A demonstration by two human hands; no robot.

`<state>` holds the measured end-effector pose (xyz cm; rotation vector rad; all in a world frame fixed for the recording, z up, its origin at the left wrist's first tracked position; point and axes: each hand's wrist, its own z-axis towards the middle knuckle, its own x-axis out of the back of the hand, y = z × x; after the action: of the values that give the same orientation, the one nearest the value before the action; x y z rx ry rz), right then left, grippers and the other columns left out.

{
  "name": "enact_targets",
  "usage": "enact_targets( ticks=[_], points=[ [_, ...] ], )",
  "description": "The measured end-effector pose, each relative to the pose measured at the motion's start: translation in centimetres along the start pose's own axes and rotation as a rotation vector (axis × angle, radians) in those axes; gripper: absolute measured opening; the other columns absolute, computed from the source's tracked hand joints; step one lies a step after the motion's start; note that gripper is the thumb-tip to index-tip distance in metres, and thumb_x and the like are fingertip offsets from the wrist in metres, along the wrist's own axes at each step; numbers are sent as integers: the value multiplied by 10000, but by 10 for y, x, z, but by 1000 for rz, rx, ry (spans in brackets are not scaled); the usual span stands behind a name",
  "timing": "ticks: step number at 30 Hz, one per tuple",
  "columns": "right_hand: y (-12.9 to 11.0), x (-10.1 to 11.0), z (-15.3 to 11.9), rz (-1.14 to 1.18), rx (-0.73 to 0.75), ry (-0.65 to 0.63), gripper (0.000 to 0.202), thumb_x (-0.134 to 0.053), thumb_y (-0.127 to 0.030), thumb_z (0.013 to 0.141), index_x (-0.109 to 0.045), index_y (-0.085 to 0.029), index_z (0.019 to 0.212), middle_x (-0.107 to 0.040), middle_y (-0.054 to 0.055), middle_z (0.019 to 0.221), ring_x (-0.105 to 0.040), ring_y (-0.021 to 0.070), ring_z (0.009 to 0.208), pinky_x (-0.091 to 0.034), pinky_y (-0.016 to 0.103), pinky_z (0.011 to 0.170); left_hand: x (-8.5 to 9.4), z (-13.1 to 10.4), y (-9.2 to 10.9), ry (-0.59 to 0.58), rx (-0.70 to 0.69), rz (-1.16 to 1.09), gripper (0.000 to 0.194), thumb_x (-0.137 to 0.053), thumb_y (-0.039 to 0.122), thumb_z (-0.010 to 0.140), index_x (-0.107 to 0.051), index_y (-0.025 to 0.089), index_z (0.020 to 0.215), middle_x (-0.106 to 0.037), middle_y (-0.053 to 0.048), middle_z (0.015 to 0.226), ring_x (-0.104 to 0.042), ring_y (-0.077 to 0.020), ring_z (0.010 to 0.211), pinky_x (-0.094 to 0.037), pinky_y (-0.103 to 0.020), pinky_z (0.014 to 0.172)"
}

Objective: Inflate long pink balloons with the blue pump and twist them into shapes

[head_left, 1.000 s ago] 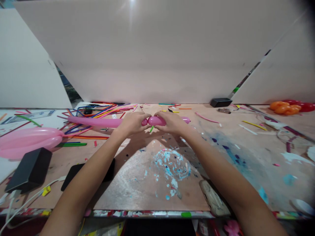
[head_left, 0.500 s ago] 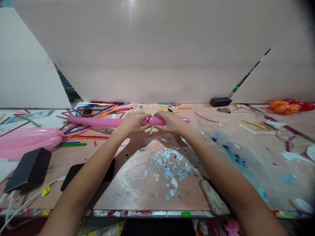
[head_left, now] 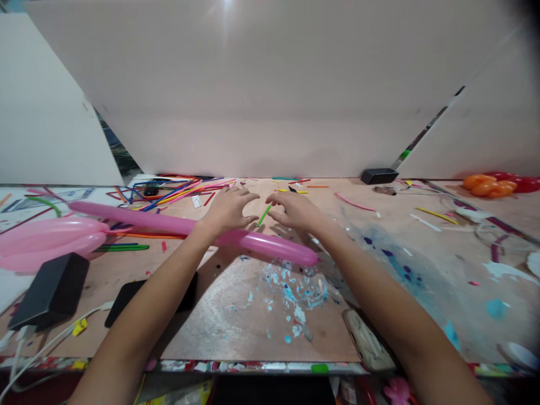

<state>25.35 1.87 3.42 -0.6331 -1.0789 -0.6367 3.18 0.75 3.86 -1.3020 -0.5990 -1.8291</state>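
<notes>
A long pink modelling balloon [head_left: 270, 246] stretches unheld from upper left to lower right. It passes beneath my left wrist, and its rounded end points toward my right forearm. Whether it rests on the table or is in the air I cannot tell. Above it, my left hand [head_left: 230, 209] is open, thumb and fingers apart, with nothing in them. Facing it is my right hand [head_left: 294, 209], also open and without a hold on anything. In the gap between both hands shows a thin green uninflated balloon [head_left: 264, 215], close to my right fingertips.
Loose coloured balloons [head_left: 185, 188] lie at the back left. A pink looped balloon [head_left: 54, 239], a black box [head_left: 50, 292] with a cable and a dark flat device [head_left: 126, 295] are on the left. Orange balloons [head_left: 489, 185] and a beige device [head_left: 367, 340] are right.
The long pink balloon, pinched between both hands before, has been let go. It is now straight, without the pinched section, and lies lower and slanted. Both hands have opened.
</notes>
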Motion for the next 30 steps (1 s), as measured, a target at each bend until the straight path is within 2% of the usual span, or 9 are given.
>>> enact_targets(
  ticks=[5,8,13,15,17,21,24,27,30],
  points=[
    [2,0,2,6,8,-16,308,-542,-337,900,-644,-170,1138,-709,103,1105,-639,237,1018,-445,336,867,-2,0,-1,-2,-7,-12,491,-622,482,837,-624,217,1251,-653,-79,1252,-577,-293,1169,-425,-438,980],
    [-12,5,0,95,21,-65,340,-533,-425,910,-656,-171,1099,-715,97,1061,-642,229,988,-442,326,859,-4,1,-4,28,13,-1,409,-564,439,884,-646,211,1213,-670,-75,1221,-590,-283,1147,-438,-428,962],
    [-59,0,-12,247,120,-501,640,-632,-633,758,-592,-219,1244,-720,72,1050,-665,228,847,-438,289,666,-7,2,-7,79,108,-18,352,-489,360,924,-649,221,1205,-655,-81,1262,-594,-275,1159,-451,-426,956],
    [-69,-9,-13,184,150,-633,657,-693,-590,692,-611,-215,1224,-718,88,1062,-666,253,854,-427,293,636,-7,3,-7,94,129,-41,345,-482,349,927,-648,226,1204,-645,-82,1283,-592,-265,1166,-450,-418,963],
    [-65,-16,-11,157,133,-688,565,-712,-507,671,-647,-203,1143,-722,91,1025,-665,252,819,-421,290,610,-5,3,-6,109,140,-53,345,-478,356,930,-650,224,1198,-642,-85,1289,-599,-260,1152,-448,-413,965],
    [-30,-15,-2,215,-36,-563,479,-668,-411,718,-610,-189,1139,-719,80,980,-650,218,772,-431,276,618,-1,2,-5,111,116,-59,424,-379,454,971,-669,207,1157,-670,-87,1235,-618,-254,1106,-443,-397,940],
    [-4,-3,1,216,-156,-403,511,-636,-464,768,-585,-163,1178,-688,119,1105,-637,244,913,-454,289,708,2,1,-1,14,66,-44,537,-327,565,962,-663,206,1179,-701,-89,1147,-635,-264,1045,-450,-382,872],
    [10,11,-1,257,-184,-343,528,-561,-603,821,-627,-171,1117,-681,113,1122,-624,248,965,-463,300,755,4,1,3,-82,-6,11,579,-473,635,875,-622,215,1245,-704,-100,1104,-640,-284,1006,-449,-370,818],
    [14,22,-5,252,-189,-371,524,-479,-653,860,-669,-177,969,-709,90,943,-639,216,800,-460,297,666,4,2,6,-107,-27,78,545,-568,588,837,-603,229,1246,-705,-102,1079,-646,-295,980,-446,-363,772]
  ],
)
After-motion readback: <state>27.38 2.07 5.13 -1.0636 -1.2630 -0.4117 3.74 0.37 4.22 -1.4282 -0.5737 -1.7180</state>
